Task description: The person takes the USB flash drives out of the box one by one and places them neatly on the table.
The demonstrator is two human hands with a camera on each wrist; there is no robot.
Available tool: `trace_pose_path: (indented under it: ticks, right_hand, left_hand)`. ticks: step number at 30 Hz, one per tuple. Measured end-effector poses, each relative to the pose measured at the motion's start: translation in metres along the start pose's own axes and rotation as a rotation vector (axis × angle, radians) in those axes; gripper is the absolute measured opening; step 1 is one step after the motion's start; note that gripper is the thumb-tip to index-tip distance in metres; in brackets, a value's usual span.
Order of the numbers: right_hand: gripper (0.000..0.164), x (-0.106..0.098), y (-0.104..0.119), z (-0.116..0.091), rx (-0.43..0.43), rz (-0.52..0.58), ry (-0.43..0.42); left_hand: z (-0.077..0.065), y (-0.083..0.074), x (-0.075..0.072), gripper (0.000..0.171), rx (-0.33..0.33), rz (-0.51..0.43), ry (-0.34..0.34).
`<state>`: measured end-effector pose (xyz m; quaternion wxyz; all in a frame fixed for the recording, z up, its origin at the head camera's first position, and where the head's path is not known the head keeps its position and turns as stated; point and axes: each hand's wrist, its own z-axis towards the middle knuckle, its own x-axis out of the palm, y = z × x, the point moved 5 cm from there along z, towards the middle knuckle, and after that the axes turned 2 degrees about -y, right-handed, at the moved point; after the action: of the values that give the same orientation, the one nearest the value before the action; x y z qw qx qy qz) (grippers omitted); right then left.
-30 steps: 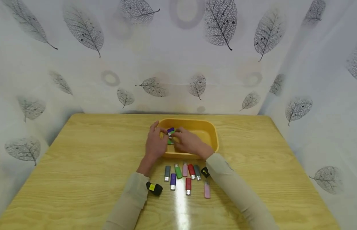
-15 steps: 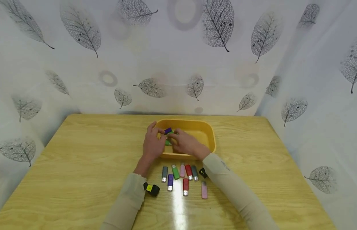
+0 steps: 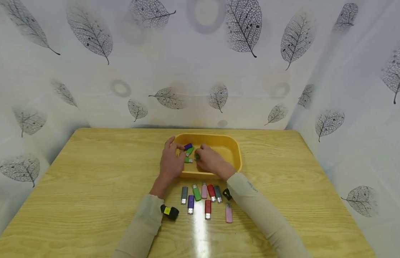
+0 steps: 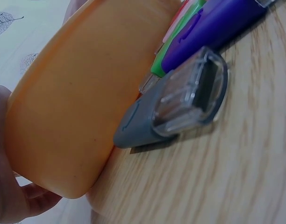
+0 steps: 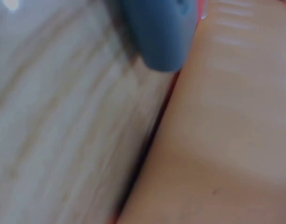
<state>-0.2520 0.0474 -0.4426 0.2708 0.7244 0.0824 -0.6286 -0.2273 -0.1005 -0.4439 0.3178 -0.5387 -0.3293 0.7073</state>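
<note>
Eight USB sticks (image 3: pixel 208 206) point front-to-back, five plugs (image 3: pixel 208 216) nearward; right hand (image 3: pixel 211 159) pinches another stick (image 3: pixel 197 156); left hand (image 3: pixel 171 160) touches tray (image 3: pixel 228 151), grip unclear.

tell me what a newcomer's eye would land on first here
Probably the orange-yellow tray near the table's far edge, with the left hand at its left end and the right hand reaching into it. Next come the bright USB sticks, eight lying on the table on the near side of the tray. Behind everything, big dark leaf prints stand out on the pale backdrop.
</note>
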Motion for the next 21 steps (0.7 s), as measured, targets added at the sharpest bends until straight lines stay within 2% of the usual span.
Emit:
trace_pose_path:
  ticks: [5, 13, 21]
  right_hand:
    - [0.026, -0.0004, -0.0027, -0.0012, 0.037, 0.034, -0.004]
    - [0.028, 0.0005, -0.0048, -0.003, 0.028, 0.041, -0.018]
    - [0.03, 0.0012, -0.0047, -0.0039, 0.048, 0.049, 0.003]
  left_hand:
    - [-0.0007, -0.001, -0.0003, 0.014, 0.0, -0.006, 0.001]
    - [-0.0007, -0.0014, -0.0006, 0.016, -0.007, -0.007, 0.003]
    - [-0.0008, -0.0012, -0.0004, 0.016, 0.001, -0.01, -0.002]
